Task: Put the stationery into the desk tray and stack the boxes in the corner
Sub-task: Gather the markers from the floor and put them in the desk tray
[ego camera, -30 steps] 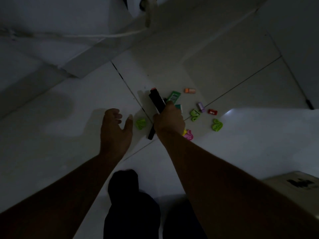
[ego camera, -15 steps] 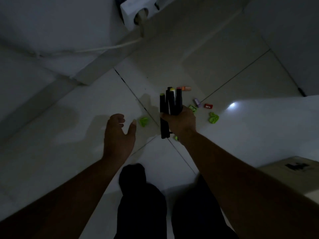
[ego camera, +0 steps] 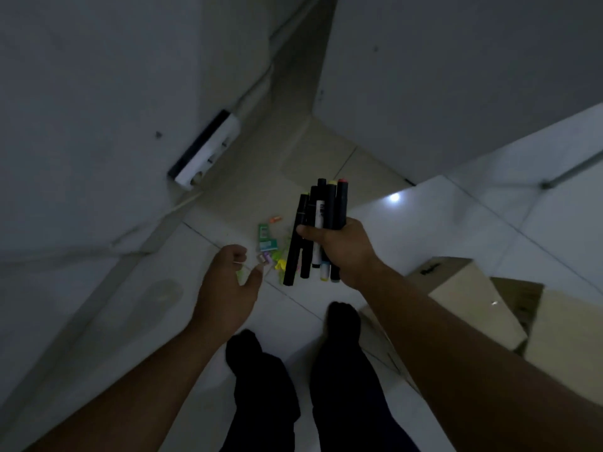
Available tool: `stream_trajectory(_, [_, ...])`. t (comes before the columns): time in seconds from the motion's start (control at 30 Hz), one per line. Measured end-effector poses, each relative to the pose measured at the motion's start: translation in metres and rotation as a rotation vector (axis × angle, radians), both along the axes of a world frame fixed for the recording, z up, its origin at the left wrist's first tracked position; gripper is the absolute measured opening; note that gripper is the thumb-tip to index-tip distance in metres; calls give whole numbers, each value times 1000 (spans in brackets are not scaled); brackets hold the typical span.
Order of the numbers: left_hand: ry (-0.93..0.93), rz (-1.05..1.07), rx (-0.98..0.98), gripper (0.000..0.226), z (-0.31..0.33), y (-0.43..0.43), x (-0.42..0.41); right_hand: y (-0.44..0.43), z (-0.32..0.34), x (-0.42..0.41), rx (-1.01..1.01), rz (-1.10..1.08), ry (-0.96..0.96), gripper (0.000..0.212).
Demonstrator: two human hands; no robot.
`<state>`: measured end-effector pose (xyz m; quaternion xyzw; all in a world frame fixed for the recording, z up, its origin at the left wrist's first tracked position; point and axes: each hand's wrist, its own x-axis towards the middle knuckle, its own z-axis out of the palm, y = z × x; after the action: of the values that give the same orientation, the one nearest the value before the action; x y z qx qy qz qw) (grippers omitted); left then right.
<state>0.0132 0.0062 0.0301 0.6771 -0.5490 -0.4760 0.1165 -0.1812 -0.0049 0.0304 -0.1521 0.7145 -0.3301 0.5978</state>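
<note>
Markers [ego camera: 321, 220], a bundle of mostly black barrels with one white barrel among them, were gripped in the right hand [ego camera: 339, 247] above the tiled floor [ego camera: 456, 223]. The bundle was held roughly upright, with a red cap and a yellow cap visible at the top end and the lower ends projecting below the fist. The right hand was closed firmly round the middle of the bundle.

The left hand [ego camera: 228, 285] was held empty beside the bundle, not touching it, with the fingers loosely curled and the thumb extended; a narrow gap was left between thumb and fingers.

Small stationery pieces [ego camera: 269, 243], in green, orange, yellow and purple, were scattered on the floor beyond both hands, near the wall corner. Their exact types could not be determined in the dim light.

Cardboard boxes [ego camera: 470, 288] were seen on the floor at the right, below the right forearm. A white power strip [ego camera: 208, 151] was fixed on the left wall.
</note>
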Motion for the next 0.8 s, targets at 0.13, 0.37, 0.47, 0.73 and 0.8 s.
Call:
stream_trajectory(0.13, [41, -137, -48, 26, 78, -26, -21, -3, 82, -25, -35, -70, 13, 23])
stream_trajectory(0.37, [29, -311, -130, 24, 235, -71, -43, -7, 231, -51, -85, -217, 23, 18])
stream_trajectory(0.47, [-8, -401, -222, 28, 291, -88, -46, -8, 288, -61, -118, -259, 61, 19])
stream_trajectory(0.73, [25, -489, -310, 20, 392, -110, -58, -10, 410, -96, -203, -315, 143, 19])
stream_trajectory(0.8, [47, -500, -332, 20, 417, -112, -65, -9, 440, -103, -217, -318, 164, 27])
